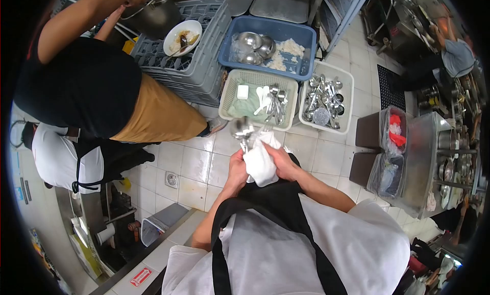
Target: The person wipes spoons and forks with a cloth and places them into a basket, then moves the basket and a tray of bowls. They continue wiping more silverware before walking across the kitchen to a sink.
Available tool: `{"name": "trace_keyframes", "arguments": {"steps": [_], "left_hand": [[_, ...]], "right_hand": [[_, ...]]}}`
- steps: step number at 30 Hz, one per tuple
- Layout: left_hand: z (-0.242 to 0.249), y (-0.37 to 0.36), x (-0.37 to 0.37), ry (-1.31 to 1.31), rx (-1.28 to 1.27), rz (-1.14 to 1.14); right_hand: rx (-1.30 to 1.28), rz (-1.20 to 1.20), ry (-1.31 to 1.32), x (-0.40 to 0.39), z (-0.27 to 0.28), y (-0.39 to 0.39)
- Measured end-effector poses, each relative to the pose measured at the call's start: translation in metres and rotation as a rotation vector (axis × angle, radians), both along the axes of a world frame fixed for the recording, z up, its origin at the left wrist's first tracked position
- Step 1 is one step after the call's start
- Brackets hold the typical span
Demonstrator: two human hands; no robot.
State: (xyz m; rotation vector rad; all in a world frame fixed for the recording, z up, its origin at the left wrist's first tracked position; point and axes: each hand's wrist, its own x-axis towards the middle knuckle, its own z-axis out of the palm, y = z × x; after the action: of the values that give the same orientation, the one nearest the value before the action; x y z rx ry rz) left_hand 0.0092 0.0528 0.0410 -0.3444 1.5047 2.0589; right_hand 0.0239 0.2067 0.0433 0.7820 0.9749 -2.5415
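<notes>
Centrally, shiny round-headed metal utensils (240, 127) project above a folded white cloth (263, 167). Left hand (236, 168): fingers curled against their handles. Right hand (282, 162): fingers pressing the cloth. Upper centre: cream rectangular basket (292, 103) holds white spoons (262, 98); white rectangular bin (349, 103), ladles and cutlery (326, 98); blue rectangular tub (270, 27), silver metal bowls (250, 41).

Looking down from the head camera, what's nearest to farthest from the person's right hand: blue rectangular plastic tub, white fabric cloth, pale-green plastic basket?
1. White fabric cloth, touching the right hand.
2. Pale-green plastic basket, just ahead.
3. Blue rectangular plastic tub, farther ahead.
</notes>
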Motion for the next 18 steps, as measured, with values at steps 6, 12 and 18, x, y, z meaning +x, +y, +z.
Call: {"name": "trace_keyframes", "arguments": {"steps": [6, 12, 18], "left_hand": [[0.024, -0.004, -0.01, -0.102, -0.18, -0.107], [0.009, 0.035, -0.002, -0.029, -0.145, 0.071], [-0.012, 0.012, -0.013, -0.075, -0.364, -0.135]], "right_hand": [[0.059, -0.178, -0.019, -0.035, -0.01, 0.031], [-0.124, -0.032, -0.159, -0.004, -0.051, 0.016], [-0.219, 0.161, -0.336, -0.062, -0.182, 0.051]]}}
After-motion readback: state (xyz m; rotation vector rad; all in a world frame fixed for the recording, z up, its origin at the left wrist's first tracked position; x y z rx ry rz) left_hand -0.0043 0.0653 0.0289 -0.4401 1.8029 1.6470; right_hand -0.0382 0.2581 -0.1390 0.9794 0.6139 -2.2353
